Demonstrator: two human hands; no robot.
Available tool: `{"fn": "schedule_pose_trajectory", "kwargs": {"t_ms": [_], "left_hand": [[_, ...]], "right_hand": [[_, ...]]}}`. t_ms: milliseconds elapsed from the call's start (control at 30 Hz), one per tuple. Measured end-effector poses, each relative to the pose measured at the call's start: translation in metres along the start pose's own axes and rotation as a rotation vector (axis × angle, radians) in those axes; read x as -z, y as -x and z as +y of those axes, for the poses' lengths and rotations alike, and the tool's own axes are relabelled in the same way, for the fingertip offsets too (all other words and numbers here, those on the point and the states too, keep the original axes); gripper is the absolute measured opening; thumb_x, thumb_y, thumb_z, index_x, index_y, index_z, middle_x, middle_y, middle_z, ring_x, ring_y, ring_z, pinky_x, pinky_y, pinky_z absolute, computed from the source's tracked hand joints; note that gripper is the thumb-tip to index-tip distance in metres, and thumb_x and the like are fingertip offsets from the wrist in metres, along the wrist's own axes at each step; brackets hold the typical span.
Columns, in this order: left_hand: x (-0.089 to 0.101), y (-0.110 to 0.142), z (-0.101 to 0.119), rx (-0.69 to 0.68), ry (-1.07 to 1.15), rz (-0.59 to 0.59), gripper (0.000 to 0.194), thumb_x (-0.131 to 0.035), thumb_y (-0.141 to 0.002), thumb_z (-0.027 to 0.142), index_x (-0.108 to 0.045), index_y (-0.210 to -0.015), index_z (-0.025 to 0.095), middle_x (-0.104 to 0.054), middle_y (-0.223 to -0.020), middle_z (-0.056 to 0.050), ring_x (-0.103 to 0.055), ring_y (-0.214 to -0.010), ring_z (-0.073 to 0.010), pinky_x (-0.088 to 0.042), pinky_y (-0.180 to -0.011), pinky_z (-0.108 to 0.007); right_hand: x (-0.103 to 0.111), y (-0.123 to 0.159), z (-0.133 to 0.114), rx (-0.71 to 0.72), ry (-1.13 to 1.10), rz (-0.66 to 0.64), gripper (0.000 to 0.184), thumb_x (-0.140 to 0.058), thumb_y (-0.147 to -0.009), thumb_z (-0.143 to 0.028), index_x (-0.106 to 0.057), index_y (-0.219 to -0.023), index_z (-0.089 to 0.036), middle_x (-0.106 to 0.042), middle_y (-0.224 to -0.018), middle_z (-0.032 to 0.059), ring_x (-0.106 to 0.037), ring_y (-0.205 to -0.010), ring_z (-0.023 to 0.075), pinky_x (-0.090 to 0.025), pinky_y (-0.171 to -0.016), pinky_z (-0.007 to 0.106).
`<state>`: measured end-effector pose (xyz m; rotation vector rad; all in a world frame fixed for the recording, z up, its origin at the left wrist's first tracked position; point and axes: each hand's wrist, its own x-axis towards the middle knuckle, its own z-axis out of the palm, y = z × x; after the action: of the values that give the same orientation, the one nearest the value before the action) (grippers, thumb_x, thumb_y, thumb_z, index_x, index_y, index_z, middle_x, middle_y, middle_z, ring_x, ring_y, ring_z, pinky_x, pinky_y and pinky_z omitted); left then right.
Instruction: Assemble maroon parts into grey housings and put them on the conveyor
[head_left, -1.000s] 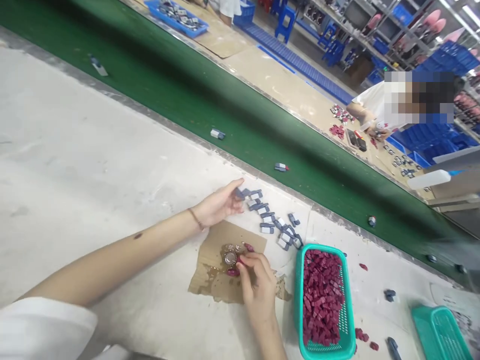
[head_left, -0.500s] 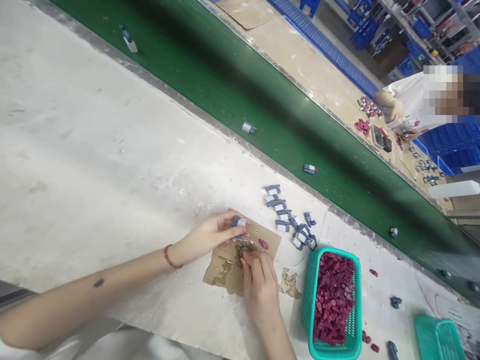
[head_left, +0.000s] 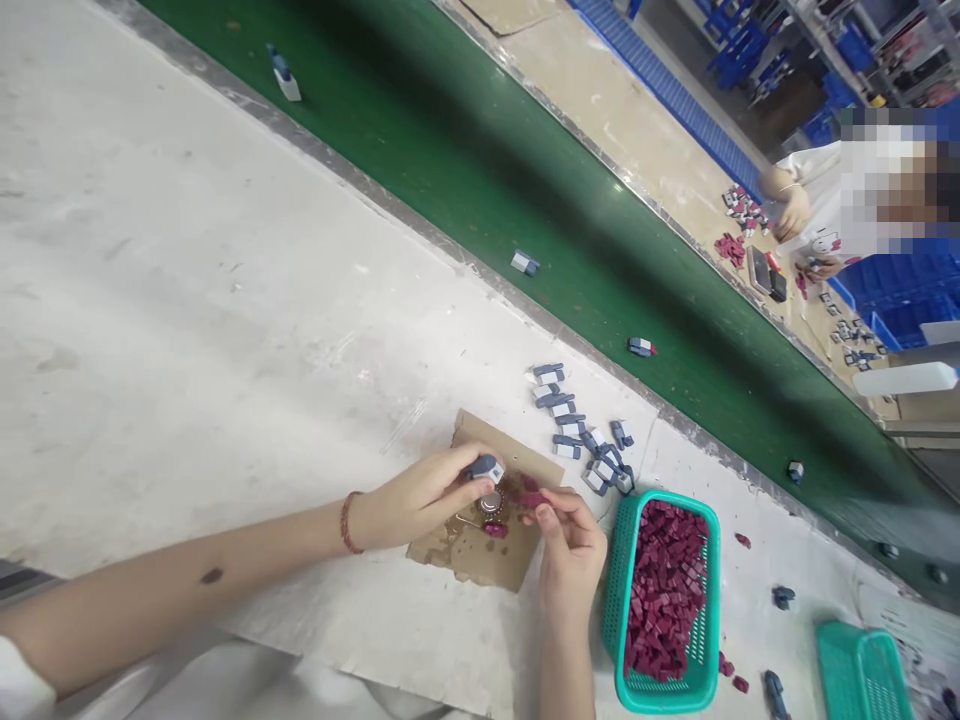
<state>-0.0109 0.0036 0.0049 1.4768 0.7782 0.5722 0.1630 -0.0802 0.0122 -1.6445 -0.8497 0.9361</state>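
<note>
Left hand (head_left: 416, 502): curled, gripping grey piece (head_left: 484, 468).
Right hand (head_left: 574, 550): fingertips pinching red piece (head_left: 533, 499).
Red piece: right of grey piece, apart, long axis roughly sideways.

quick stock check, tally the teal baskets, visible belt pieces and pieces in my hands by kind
teal baskets: 2
belt pieces visible on the green belt: 6
blue-grey piece in left hand: 1
red piece in right hand: 1
total: 10
</note>
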Motion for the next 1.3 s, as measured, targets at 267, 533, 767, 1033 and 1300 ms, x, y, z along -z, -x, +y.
{"fn": "schedule_pose_trajectory", "kwargs": {"t_ms": [267,533,767,1033,1300], "left_hand": [[-0.002,0.001,-0.005,-0.065,-0.111,-0.12,0.019,-0.038,-0.094,0.033,-0.052,-0.099,0.02,-0.066,-0.083,-0.005,-0.06,-0.07,-0.019,-0.044,-0.066,-0.028],[-0.002,0.002,-0.008,-0.095,-0.129,-0.139,0.019,-0.038,-0.095,0.032,-0.052,-0.099,0.02,-0.067,-0.086,-0.006,-0.061,-0.072,-0.0191,-0.044,-0.065,-0.028],[-0.003,0.001,-0.013,-0.133,-0.207,-0.156,0.025,-0.033,-0.098,0.034,-0.052,-0.099,0.017,-0.068,-0.088,-0.007,-0.062,-0.075,-0.0194,-0.045,-0.066,-0.028],[-0.003,0.002,-0.014,-0.154,-0.217,-0.185,0.027,-0.033,-0.098,0.035,-0.053,-0.1,0.016,-0.066,-0.087,-0.007,-0.06,-0.073,-0.0191,-0.043,-0.064,-0.028],[0.001,-0.001,-0.002,0.081,0.274,-0.303,0.03,-0.042,-0.093,0.049,-0.046,-0.091,0.02,-0.048,-0.069,0.003,-0.042,-0.059,-0.0127,-0.034,-0.055,-0.025]], "right_hand": [[-0.008,-0.002,-0.01,0.026,-0.124,0.011,0.006,-0.073,-0.075,-0.026,-0.073,-0.078,-0.02,-0.067,-0.076,0.0028,-0.064,-0.063,0.0151,-0.054,-0.057,0.027],[-0.02,-0.002,-0.014,0.113,-0.112,-0.06,0.003,-0.071,-0.078,-0.021,-0.073,-0.079,-0.022,-0.067,-0.078,0.0025,-0.065,-0.073,0.0159,-0.053,-0.062,0.026],[-0.014,-0.003,-0.013,0.145,0.021,-0.128,0.005,-0.07,-0.08,-0.02,-0.074,-0.083,-0.022,-0.069,-0.08,0.0037,-0.064,-0.075,0.0169,-0.053,-0.066,0.029],[-0.013,-0.001,-0.014,0.128,-0.014,-0.109,0.006,-0.07,-0.079,-0.019,-0.074,-0.082,-0.022,-0.069,-0.078,0.0035,-0.065,-0.072,0.0168,-0.054,-0.062,0.027],[-0.005,-0.005,-0.02,0.119,-0.065,-0.291,0.008,-0.071,-0.081,-0.022,-0.076,-0.086,-0.026,-0.071,-0.084,0.0037,-0.067,-0.079,0.0168,-0.055,-0.064,0.025]]}}
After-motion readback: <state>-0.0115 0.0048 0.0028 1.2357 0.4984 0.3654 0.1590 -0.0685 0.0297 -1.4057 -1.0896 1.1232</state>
